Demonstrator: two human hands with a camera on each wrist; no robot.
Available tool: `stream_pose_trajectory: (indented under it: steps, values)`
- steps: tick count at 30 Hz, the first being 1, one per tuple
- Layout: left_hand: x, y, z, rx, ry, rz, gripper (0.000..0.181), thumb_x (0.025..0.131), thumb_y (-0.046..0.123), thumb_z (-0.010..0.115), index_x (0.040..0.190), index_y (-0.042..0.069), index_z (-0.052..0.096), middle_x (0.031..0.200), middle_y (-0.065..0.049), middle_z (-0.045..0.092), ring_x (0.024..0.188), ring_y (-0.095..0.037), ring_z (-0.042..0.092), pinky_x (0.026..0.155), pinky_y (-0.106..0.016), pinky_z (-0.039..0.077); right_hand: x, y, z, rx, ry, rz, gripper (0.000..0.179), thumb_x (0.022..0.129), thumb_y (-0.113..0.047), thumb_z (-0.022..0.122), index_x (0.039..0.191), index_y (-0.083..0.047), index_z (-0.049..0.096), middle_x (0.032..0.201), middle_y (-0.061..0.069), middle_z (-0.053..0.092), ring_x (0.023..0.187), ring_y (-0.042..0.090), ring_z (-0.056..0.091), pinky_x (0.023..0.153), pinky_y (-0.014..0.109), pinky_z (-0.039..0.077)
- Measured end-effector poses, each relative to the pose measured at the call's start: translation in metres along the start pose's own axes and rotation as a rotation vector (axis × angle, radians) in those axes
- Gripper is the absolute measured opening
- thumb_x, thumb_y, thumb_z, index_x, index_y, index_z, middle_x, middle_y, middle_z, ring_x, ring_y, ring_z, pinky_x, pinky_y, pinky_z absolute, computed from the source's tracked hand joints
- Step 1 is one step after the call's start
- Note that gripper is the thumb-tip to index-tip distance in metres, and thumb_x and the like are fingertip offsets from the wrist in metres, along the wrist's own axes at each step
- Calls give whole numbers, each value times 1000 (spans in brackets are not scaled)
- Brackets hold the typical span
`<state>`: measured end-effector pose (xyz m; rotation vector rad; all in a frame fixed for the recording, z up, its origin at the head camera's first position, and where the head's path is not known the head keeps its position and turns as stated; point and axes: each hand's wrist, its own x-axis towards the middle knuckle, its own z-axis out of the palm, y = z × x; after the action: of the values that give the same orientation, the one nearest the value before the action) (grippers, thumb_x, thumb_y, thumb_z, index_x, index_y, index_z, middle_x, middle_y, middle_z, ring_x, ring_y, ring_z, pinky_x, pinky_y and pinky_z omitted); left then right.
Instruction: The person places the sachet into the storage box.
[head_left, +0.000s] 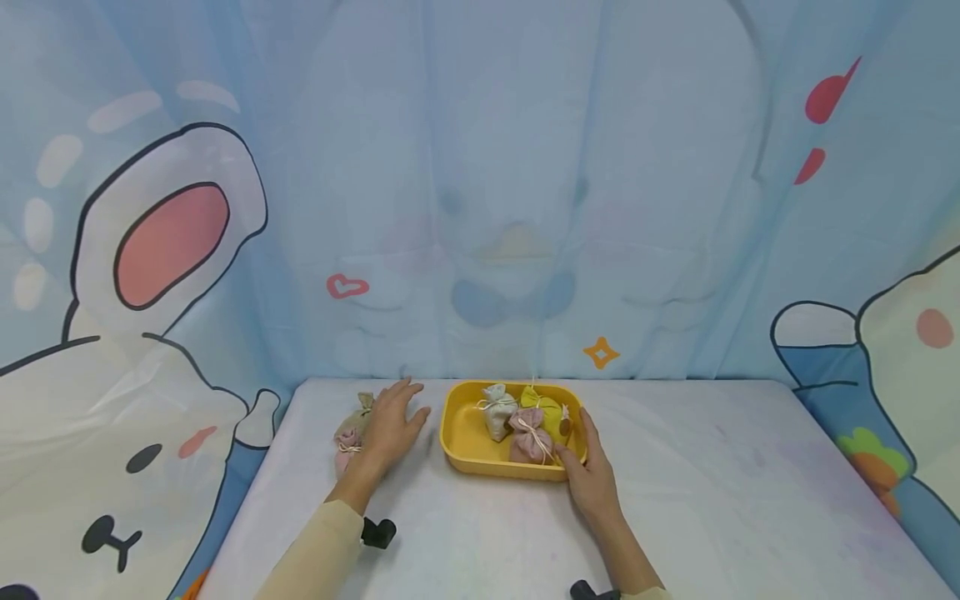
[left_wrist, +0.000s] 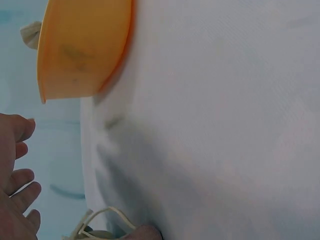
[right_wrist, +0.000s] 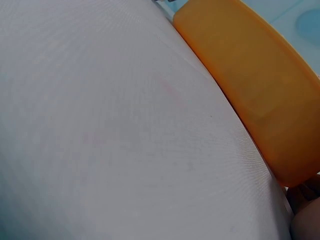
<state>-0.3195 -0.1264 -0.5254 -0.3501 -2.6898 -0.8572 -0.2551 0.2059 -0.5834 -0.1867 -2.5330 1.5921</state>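
Observation:
A yellow plastic tray (head_left: pixel 487 467) sits on the white-covered table. Inside it are a pale grey drawstring pouch (head_left: pixel 497 414), a dusty pink pouch (head_left: pixel 529 440) and a yellow-green pouch (head_left: pixel 553 412). My right hand (head_left: pixel 594 477) grips the tray's near right corner, thumb at the front rim and fingers along the right side. Left of the tray, my left hand (head_left: pixel 390 427) hovers with spread, relaxed fingers beside a beige-green pouch (head_left: pixel 363 417) and a pink pouch (head_left: pixel 347 446), partly covering them. In the left wrist view its fingers (left_wrist: pixel 22 195) hold nothing.
A light blue curtain (head_left: pixel 517 183) with cartoon animals hangs right behind the table's far edge. White cloth (head_left: pixel 712 492) covers the tabletop. Black wrist camera mounts (head_left: pixel 378 533) stick out from both wrists.

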Motion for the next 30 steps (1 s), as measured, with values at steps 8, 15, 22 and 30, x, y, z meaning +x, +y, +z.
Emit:
stream_pose_trajectory:
  steps: [8, 15, 22, 30]
  values:
    - [-4, -11, -7, 143, 40, -55, 44, 98, 23, 72, 137, 6, 65, 148, -21, 58, 140, -41, 53, 123, -60, 31, -1, -1, -1, -2, -2, 13, 76, 107, -26, 53, 169, -25, 9, 176, 9, 13, 162, 37, 12, 129, 59, 15]
    - [-5, -13, -15, 222, 78, -47, 45, 97, 24, 73, 135, 1, 66, 141, -23, 63, 136, -41, 56, 122, -65, 28, -2, -2, -1, 3, 1, 6, 76, 107, -26, 53, 169, -25, 11, 176, 9, 15, 162, 37, 13, 129, 58, 15]
    - [-2, -13, -26, 236, 98, -44, 44, 95, 23, 75, 132, 1, 68, 135, -21, 68, 130, -41, 61, 120, -66, 31, -3, -3, -2, 0, -8, 6, 75, 107, -26, 52, 169, -24, 10, 176, 9, 14, 162, 37, 12, 129, 58, 15]
    - [-1, -19, -36, 245, 135, -67, 43, 93, 22, 77, 129, 1, 69, 131, -21, 70, 125, -42, 64, 120, -67, 30, -3, -4, -3, -2, -7, 1, 75, 107, -24, 52, 169, -23, 10, 175, 10, 15, 162, 38, 13, 129, 58, 15]
